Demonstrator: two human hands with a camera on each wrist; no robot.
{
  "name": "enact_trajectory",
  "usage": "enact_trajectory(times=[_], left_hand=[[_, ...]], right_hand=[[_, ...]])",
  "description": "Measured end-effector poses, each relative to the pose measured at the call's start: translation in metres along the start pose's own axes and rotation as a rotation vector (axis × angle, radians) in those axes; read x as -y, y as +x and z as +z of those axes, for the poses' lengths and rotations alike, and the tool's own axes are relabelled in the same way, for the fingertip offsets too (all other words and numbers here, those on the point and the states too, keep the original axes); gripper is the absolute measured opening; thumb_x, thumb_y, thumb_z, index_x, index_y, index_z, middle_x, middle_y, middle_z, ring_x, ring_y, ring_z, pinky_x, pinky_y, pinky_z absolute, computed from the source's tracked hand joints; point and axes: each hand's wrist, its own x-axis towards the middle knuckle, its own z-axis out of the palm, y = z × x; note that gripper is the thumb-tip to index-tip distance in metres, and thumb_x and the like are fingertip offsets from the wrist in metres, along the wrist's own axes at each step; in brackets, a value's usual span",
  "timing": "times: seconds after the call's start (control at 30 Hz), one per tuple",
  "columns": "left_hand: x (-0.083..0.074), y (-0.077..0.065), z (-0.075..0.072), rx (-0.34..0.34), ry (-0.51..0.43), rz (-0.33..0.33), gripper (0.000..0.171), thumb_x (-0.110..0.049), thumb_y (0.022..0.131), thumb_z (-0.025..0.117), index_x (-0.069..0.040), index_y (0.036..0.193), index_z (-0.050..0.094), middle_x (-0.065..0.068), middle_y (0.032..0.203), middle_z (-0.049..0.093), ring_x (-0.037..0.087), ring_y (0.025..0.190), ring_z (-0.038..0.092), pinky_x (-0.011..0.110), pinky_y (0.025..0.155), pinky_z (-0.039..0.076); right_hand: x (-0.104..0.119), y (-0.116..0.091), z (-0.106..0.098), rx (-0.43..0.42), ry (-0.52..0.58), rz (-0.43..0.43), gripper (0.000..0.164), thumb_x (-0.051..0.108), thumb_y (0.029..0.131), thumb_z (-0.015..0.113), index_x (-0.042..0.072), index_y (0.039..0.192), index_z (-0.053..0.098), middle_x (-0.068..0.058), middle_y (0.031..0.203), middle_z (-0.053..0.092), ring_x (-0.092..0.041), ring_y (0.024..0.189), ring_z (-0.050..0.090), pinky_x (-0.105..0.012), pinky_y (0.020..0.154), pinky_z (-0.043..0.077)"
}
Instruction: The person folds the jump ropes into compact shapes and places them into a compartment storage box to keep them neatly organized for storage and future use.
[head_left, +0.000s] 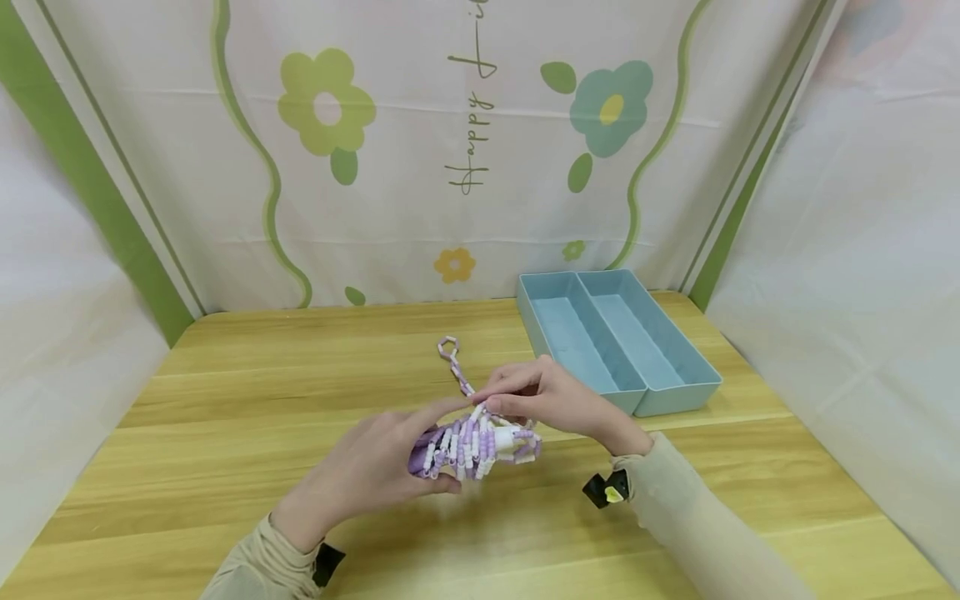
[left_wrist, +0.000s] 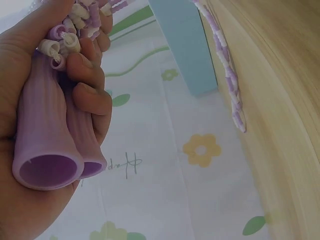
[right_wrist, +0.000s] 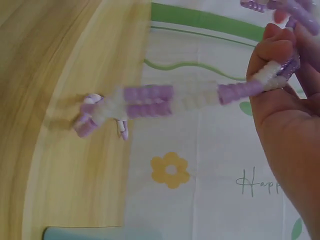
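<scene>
Left hand [head_left: 371, 467] grips two handles [left_wrist: 46, 125] and the beaded rope [head_left: 470, 446] above the counter [head_left: 247, 400], right hand [head_left: 555, 402] pinches the rope! A tug on its loose tail [head_left: 456, 367] could unravel it all

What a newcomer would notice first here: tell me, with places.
Probably the purple-and-white beaded rope, held at centre by the left hand and right hand, its purple handles in the left. Then the blue compartments at the back right of the table, and the flowered backdrop behind.
</scene>
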Motion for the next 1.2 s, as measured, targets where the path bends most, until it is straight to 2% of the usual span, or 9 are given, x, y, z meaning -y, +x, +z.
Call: enact_trajectory(times=[0.1, 0.23, 0.33, 0.53, 0.63, 0.77, 0.87, 0.97, 1.2], left_hand=[[0.000, 0.001, 0.000, -0.012, -0.027, 0.047, 0.087, -0.040, 0.076, 0.085, -0.027, 0.150, 0.041, -0.006, 0.108, 0.067, 0.003, 0.077, 0.059, 0.025, 0.064, 0.050], [-0.001, 0.001, -0.002, -0.041, -0.065, 0.105, 0.082, -0.039, 0.079, 0.082, -0.026, 0.150, 0.044, -0.005, 0.112, 0.067, 0.004, 0.088, 0.062, 0.027, 0.071, 0.052], [-0.001, 0.002, -0.003, -0.064, -0.123, 0.100, 0.080, -0.037, 0.080, 0.082, -0.024, 0.149, 0.045, -0.005, 0.111, 0.068, 0.004, 0.086, 0.061, 0.025, 0.070, 0.052], [0.001, 0.002, -0.005, -0.093, -0.219, 0.014, 0.076, -0.037, 0.081, 0.081, -0.024, 0.148, 0.047, -0.007, 0.107, 0.068, 0.005, 0.074, 0.057, 0.024, 0.063, 0.049], [0.002, 0.002, -0.006, -0.090, -0.258, -0.059, 0.076, -0.038, 0.083, 0.080, -0.030, 0.149, 0.044, -0.006, 0.109, 0.067, 0.006, 0.075, 0.058, 0.026, 0.063, 0.050], [0.004, 0.002, -0.008, -0.119, -0.314, -0.182, 0.078, -0.038, 0.082, 0.080, -0.038, 0.150, 0.041, -0.005, 0.106, 0.068, 0.008, 0.073, 0.060, 0.028, 0.061, 0.051], [0.005, 0.001, -0.010, -0.143, -0.312, -0.240, 0.078, -0.040, 0.082, 0.080, -0.040, 0.149, 0.040, -0.004, 0.100, 0.068, 0.009, 0.068, 0.060, 0.028, 0.057, 0.051], [0.005, 0.001, -0.011, -0.151, -0.311, -0.280, 0.077, -0.041, 0.082, 0.079, -0.041, 0.149, 0.040, -0.002, 0.098, 0.068, 0.009, 0.067, 0.061, 0.028, 0.056, 0.051], [0.004, 0.001, -0.013, -0.194, -0.309, -0.341, 0.074, -0.038, 0.082, 0.080, -0.038, 0.147, 0.044, 0.001, 0.110, 0.068, 0.010, 0.074, 0.063, 0.029, 0.060, 0.053]], right_hand=[[-0.003, -0.001, -0.001, -0.031, 0.039, 0.056, 0.016, 0.006, 0.096, 0.064, 0.007, 0.103, 0.078, -0.014, 0.074, 0.060, -0.024, 0.054, 0.046, -0.031, 0.048, 0.041], [-0.007, -0.003, -0.002, -0.047, 0.037, 0.099, 0.015, 0.008, 0.097, 0.064, 0.007, 0.093, 0.078, -0.010, 0.068, 0.057, -0.013, 0.055, 0.043, -0.025, 0.049, 0.038], [-0.010, -0.005, -0.002, -0.045, 0.020, 0.113, 0.018, 0.011, 0.099, 0.060, 0.007, 0.095, 0.078, -0.008, 0.076, 0.064, -0.013, 0.062, 0.049, -0.025, 0.055, 0.043], [-0.016, -0.010, 0.003, -0.046, 0.091, 0.170, 0.023, 0.009, 0.102, 0.054, 0.001, 0.105, 0.075, -0.011, 0.094, 0.071, -0.017, 0.072, 0.061, -0.027, 0.062, 0.052], [-0.021, -0.014, 0.005, -0.069, 0.103, 0.181, 0.023, 0.005, 0.101, 0.051, 0.000, 0.099, 0.073, -0.011, 0.082, 0.068, -0.017, 0.064, 0.056, -0.026, 0.056, 0.048], [-0.028, -0.018, 0.011, -0.076, 0.102, 0.159, 0.028, 0.005, 0.104, 0.044, -0.001, 0.088, 0.066, -0.011, 0.063, 0.052, -0.020, 0.052, 0.042, -0.034, 0.046, 0.036], [-0.028, -0.018, 0.018, -0.072, 0.085, 0.155, 0.032, 0.012, 0.108, 0.040, 0.000, 0.099, 0.068, -0.011, 0.063, 0.052, -0.020, 0.051, 0.041, -0.040, 0.046, 0.034], [-0.026, -0.018, 0.028, -0.079, 0.056, 0.162, 0.034, 0.016, 0.109, 0.038, 0.001, 0.114, 0.068, -0.010, 0.065, 0.052, -0.017, 0.051, 0.042, -0.040, 0.044, 0.035], [-0.013, -0.019, 0.050, -0.108, -0.047, 0.181, 0.036, 0.017, 0.110, 0.034, 0.001, 0.113, 0.066, -0.007, 0.064, 0.055, -0.013, 0.054, 0.047, -0.029, 0.049, 0.042]])
